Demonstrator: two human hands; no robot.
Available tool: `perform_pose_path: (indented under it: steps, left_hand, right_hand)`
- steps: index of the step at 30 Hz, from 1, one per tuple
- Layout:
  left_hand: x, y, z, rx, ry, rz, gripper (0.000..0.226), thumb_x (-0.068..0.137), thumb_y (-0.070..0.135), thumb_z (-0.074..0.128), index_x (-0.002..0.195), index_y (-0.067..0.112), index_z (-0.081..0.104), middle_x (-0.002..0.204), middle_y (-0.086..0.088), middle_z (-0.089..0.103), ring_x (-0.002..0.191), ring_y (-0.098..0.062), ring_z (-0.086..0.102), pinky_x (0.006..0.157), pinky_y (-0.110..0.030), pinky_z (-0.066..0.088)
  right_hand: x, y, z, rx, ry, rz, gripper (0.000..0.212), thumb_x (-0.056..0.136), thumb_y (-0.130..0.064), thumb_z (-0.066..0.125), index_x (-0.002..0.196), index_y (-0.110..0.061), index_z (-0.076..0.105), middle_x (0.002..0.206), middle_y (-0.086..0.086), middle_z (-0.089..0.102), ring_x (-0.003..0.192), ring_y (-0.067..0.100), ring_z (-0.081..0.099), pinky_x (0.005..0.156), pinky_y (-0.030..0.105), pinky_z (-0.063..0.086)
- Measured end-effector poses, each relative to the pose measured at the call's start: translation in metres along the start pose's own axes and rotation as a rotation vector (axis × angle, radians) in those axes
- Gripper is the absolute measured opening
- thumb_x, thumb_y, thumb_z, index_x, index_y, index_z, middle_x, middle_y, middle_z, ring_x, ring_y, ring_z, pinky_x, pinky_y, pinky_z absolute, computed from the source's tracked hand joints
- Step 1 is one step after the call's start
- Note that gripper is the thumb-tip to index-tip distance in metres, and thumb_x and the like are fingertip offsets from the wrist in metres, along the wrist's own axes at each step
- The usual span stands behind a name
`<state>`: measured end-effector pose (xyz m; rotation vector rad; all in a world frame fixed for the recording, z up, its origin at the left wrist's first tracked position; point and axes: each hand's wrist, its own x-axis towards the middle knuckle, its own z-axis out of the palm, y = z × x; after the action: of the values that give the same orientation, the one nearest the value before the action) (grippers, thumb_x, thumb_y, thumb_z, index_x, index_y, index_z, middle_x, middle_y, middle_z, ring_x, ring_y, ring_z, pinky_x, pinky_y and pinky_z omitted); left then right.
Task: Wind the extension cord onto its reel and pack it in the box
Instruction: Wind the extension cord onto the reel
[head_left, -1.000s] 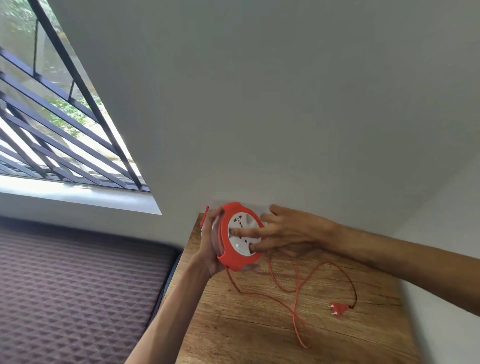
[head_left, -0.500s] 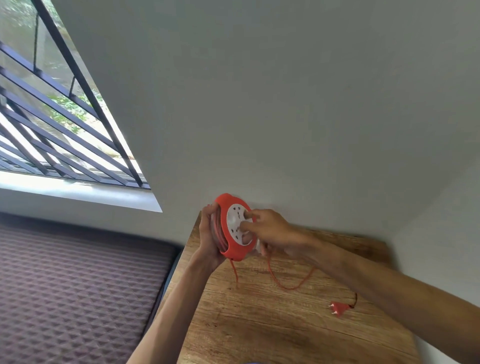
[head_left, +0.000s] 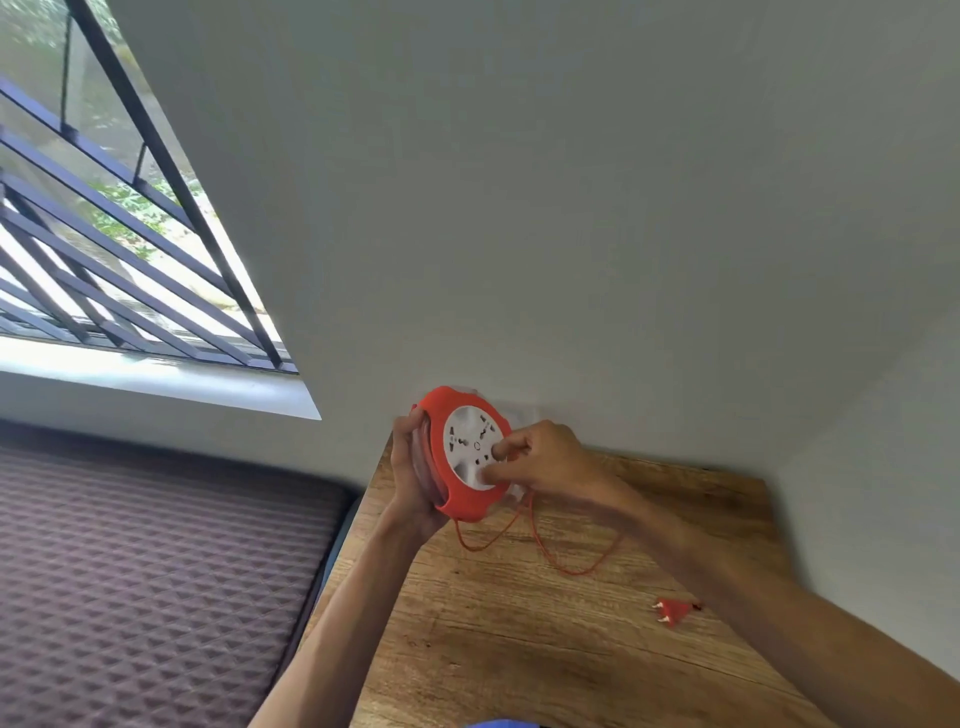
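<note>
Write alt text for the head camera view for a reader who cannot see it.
A left hand holds an orange cord reel upright over a wooden table while the right hand presses its white face; loose cord and plug lie on the table.

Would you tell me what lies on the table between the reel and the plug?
In the head view, loose orange cord loops across bare wooden table between the reel and the plug.

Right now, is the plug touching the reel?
Apart. The head view shows the plug lying on the wooden table, bare wood between it and the reel held up in both hands.
</note>
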<state>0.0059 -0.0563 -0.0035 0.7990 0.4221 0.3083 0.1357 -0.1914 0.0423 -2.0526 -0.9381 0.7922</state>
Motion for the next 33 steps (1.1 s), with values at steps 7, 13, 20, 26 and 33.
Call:
perform_pose_path:
  steps: [7, 13, 20, 26, 33]
  left_hand:
    - [-0.001, -0.003, -0.007, -0.028, 0.051, -0.112, 0.083, 0.096, 0.074, 0.055, 0.138, 0.004, 0.072, 0.124, -0.024, 0.075, 0.108, -0.038, 0.075, 0.092, -0.051, 0.060]
    - [-0.007, -0.002, -0.011, -0.155, -0.047, -0.261, 0.089, 0.091, 0.080, 0.056, 0.135, 0.007, 0.078, 0.129, -0.026, 0.076, 0.110, -0.048, 0.076, 0.086, -0.070, 0.061]
    - [-0.010, 0.003, -0.012, -0.041, -0.065, -0.305, 0.086, 0.081, 0.077, 0.072, 0.135, 0.009, 0.078, 0.131, -0.027, 0.074, 0.113, -0.047, 0.072, 0.094, -0.061, 0.058]
    - [-0.016, 0.010, -0.005, -0.008, -0.097, -0.381, 0.098, 0.076, 0.079, 0.074, 0.146, 0.010, 0.068, 0.146, -0.031, 0.059, 0.119, -0.050, 0.064, 0.099, -0.064, 0.048]
    - [-0.011, 0.012, -0.009, -0.008, -0.049, -0.409, 0.107, 0.082, 0.082, 0.067, 0.160, 0.008, 0.055, 0.168, -0.036, 0.042, 0.136, -0.056, 0.048, 0.102, -0.065, 0.048]
  right_hand:
    - [-0.003, 0.010, -0.002, -0.886, 0.073, -0.999, 0.026, 0.099, -0.038, 0.063, 0.122, -0.027, 0.061, 0.125, 0.007, 0.063, 0.106, 0.024, 0.061, 0.079, 0.040, 0.053]
    - [0.001, 0.016, -0.021, -1.214, -0.140, -1.169, 0.046, 0.096, -0.026, 0.052, 0.141, -0.030, 0.048, 0.159, 0.019, 0.038, 0.147, 0.040, 0.039, 0.105, 0.056, 0.046]
    - [0.009, 0.006, -0.042, -1.420, -0.238, -1.274, 0.072, 0.094, -0.026, 0.059, 0.159, -0.037, 0.033, 0.173, 0.024, 0.013, 0.153, 0.047, 0.028, 0.108, 0.059, 0.041]
    - [0.017, 0.015, -0.056, -1.536, -0.202, -1.476, 0.056, 0.107, -0.024, 0.050, 0.159, -0.036, 0.034, 0.171, 0.026, 0.023, 0.153, 0.046, 0.031, 0.114, 0.058, 0.035]
    - [0.015, 0.010, -0.061, -1.509, -0.110, -1.334, 0.043, 0.106, -0.025, 0.028, 0.147, -0.035, 0.035, 0.160, 0.026, 0.037, 0.123, 0.039, 0.057, 0.092, 0.046, 0.050]
